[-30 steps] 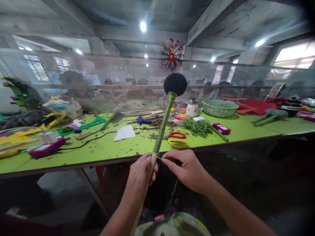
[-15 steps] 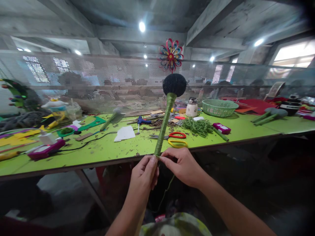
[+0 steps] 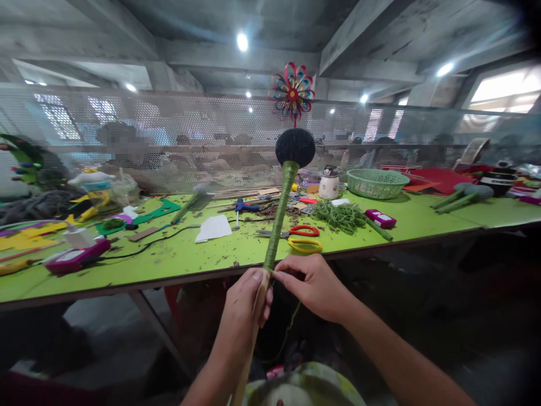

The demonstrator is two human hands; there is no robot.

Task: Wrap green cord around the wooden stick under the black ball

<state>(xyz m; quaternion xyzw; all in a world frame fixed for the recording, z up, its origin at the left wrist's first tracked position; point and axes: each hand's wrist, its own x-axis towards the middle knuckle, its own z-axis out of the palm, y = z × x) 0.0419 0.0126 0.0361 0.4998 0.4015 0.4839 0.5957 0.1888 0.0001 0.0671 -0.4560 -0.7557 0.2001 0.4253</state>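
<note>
A wooden stick (image 3: 261, 299) slants up in front of me, its upper part wound with green yarn (image 3: 279, 225) and topped by a round black head (image 3: 295, 148). My left hand (image 3: 244, 307) is closed around the bare wood just below the winding. Beside it, my right hand (image 3: 315, 282) pinches the green yarn at the lower edge of the wrap, thumb and forefinger together. A loose strand (image 3: 291, 321) of the yarn hangs below that hand. Behind the stick lie scissors (image 3: 304, 245) with red and yellow handles, on the green table (image 3: 169, 270).
A heap of green yarn (image 3: 340, 217), a magenta box (image 3: 380, 219) and a green basket (image 3: 377, 185) are to the right. A blue glue gun (image 3: 245, 207) and white paper (image 3: 213, 228) lie left of the stick. A perforated screen (image 3: 190, 124) stands behind the table.
My left thumb has shifted on the stick, and the bare wood below the winding now shows. My right hand keeps its pinch at nearly the same spot.
</note>
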